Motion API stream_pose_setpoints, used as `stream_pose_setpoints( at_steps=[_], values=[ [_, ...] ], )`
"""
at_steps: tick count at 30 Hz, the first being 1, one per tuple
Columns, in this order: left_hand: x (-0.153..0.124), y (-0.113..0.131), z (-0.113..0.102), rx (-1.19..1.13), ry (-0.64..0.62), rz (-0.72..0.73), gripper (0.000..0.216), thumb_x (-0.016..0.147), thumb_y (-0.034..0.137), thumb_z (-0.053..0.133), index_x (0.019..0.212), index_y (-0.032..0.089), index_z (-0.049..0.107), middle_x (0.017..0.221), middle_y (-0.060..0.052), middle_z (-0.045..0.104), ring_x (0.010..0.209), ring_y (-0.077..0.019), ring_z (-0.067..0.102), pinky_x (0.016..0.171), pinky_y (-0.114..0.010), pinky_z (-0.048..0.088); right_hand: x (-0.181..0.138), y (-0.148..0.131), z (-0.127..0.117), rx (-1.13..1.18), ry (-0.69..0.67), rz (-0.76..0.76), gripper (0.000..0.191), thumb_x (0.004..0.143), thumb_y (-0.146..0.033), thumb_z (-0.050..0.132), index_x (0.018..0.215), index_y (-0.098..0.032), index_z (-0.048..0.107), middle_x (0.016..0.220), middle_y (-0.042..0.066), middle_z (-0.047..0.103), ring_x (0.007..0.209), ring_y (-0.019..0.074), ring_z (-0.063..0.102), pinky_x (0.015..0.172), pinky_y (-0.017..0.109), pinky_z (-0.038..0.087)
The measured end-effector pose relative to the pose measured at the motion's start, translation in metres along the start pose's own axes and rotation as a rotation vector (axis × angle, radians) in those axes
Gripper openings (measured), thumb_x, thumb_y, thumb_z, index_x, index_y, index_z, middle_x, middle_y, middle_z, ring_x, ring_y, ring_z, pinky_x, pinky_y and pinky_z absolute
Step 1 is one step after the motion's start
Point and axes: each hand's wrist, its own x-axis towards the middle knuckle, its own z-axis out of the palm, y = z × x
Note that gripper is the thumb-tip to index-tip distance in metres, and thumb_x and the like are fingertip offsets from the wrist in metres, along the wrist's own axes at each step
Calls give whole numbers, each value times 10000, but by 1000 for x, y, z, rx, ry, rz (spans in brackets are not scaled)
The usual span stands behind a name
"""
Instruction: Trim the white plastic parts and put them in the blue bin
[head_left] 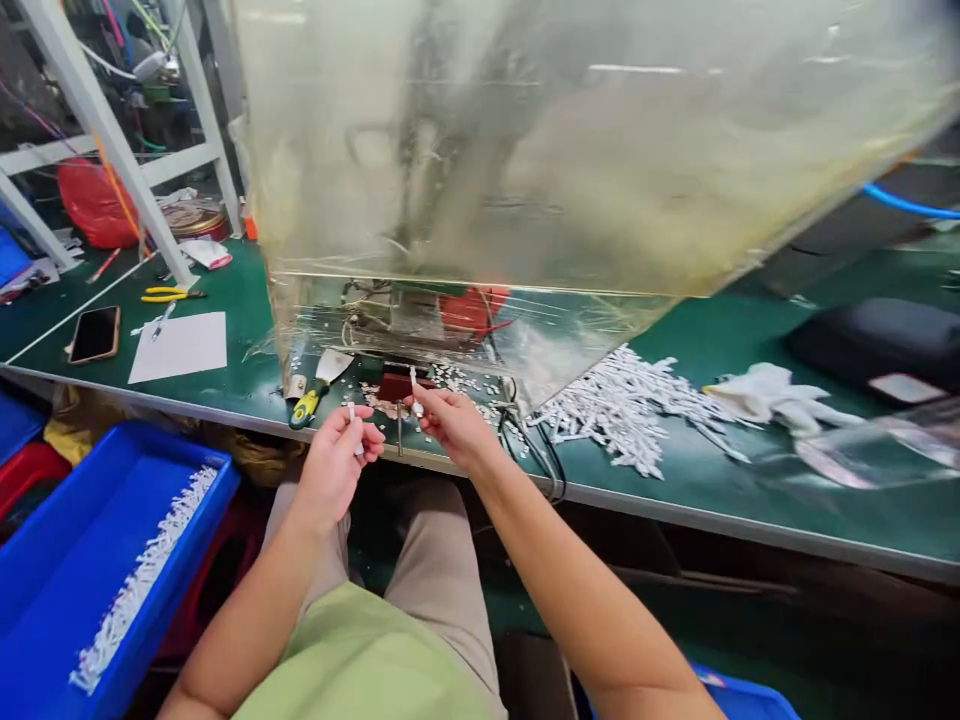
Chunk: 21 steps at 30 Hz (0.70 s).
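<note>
A: The left hand [337,460] is pinched shut on a small white piece [351,412], thumb and fingers closed round its lower end so that it stands nearly upright.
B: And the right hand [452,425]?
A: Closed as well, on a second white piece [413,384], held at the fingertips with its top poking up. Both hands sit close together, just over the near edge of the desk [712,335], above the person's lap.
B: What's right behind them?
A: A dark red block [393,384] on the desk, just beyond the right hand's piece, under a big clear plastic cover [562,150]. A scraper [319,385] with a yellow-green handle lies just left of it.
B: More of those pieces about?
A: Plenty. A loose pile of white pieces [626,405] spreads on the desk to the right, and a row of them lies in the blue bin [45,570] down on the left, beside the person's knee.
B: Anything else on the desk?
A: A pair of white gloves [772,395] beyond the pile. On the far left there is a phone [95,333], a white sheet [180,346] and yellow pliers [169,294].
</note>
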Motion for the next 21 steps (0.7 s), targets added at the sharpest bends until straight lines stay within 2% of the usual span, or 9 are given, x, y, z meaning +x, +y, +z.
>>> stream_pose_setpoints(
  at_steps=[5,9,13,21],
  values=[
    [-4,0,-6,-22,7,-16,276,726,342,680,911,166,576,664,8,579,602,-78,514,586,-215,376,6,3,13,107,-5,66,382,546,-485,790,671,-148,661,530,-24,512,410,41,407,335,147,287],
    [-4,-1,-8,-44,1,-19,263,736,330,671,915,164,575,658,11,576,603,-76,511,596,-216,375,13,3,19,214,2,139,252,633,-355,776,686,-142,651,531,-29,518,402,25,400,333,113,306],
    [-5,-1,-11,-63,5,-19,255,738,323,672,915,164,580,659,8,579,607,-79,516,603,-219,381,14,0,23,223,18,174,161,724,-291,709,708,-150,634,529,-37,507,391,25,398,322,105,319],
    [-6,-3,-11,-77,-6,-16,259,735,323,677,915,163,581,655,6,591,596,-77,522,587,-211,376,11,-7,26,327,51,258,153,815,-233,623,691,-145,611,514,-45,476,387,12,397,313,77,293]
  ],
)
